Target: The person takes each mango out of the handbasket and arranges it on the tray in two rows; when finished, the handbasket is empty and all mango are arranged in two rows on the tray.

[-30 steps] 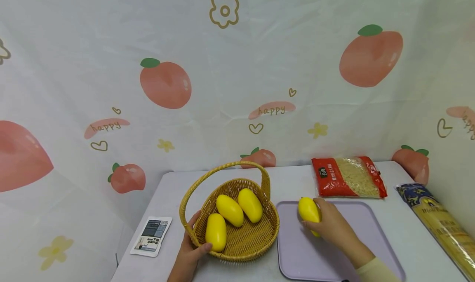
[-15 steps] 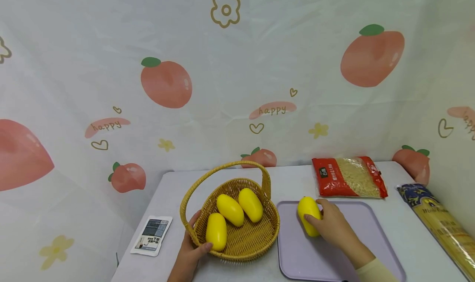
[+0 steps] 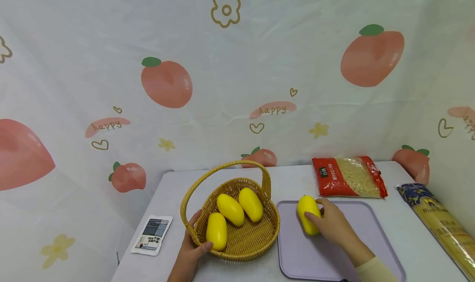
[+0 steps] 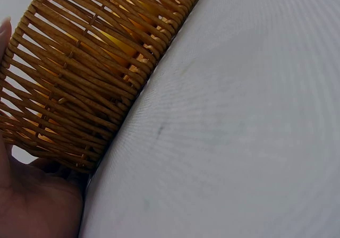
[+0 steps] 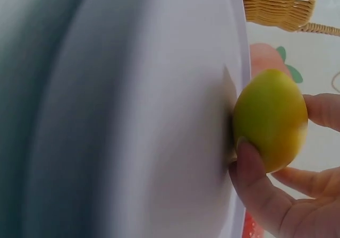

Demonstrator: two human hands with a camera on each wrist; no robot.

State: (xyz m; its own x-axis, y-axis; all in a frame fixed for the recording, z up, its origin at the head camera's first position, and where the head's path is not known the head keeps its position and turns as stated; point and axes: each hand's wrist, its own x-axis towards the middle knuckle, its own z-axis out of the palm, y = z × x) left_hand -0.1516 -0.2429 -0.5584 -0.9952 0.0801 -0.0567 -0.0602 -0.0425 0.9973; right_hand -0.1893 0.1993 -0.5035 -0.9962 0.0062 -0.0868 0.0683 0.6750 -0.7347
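Observation:
My left hand (image 3: 189, 255) grips the near-left rim of a wicker basket (image 3: 256, 243), thumb over the rim and fingers behind the side. Inside the basket lie three yellow mangoes, among them a mango (image 3: 216, 231) right by my thumb. To the right, my right hand (image 3: 332, 224) holds another mango (image 3: 309, 216) over the left part of a pale purple tray (image 3: 356, 220). In the right wrist view this mango (image 5: 271, 118) sits between thumb and fingers, close to the tray surface. The left wrist view shows the basket's woven side (image 4: 74, 84) standing on the white table.
A red bag of pasta (image 3: 350, 177) lies behind the tray. Along the table's right edge is a long pack of spaghetti (image 3: 438, 224). A small white packet (image 3: 152, 235) lies left of the basket. A patterned curtain (image 3: 222, 67) hangs behind the table.
The mango in my right hand has turned a little, and my thumb now lies across its face instead of lower at its side. My left hand and the basket stay in place.

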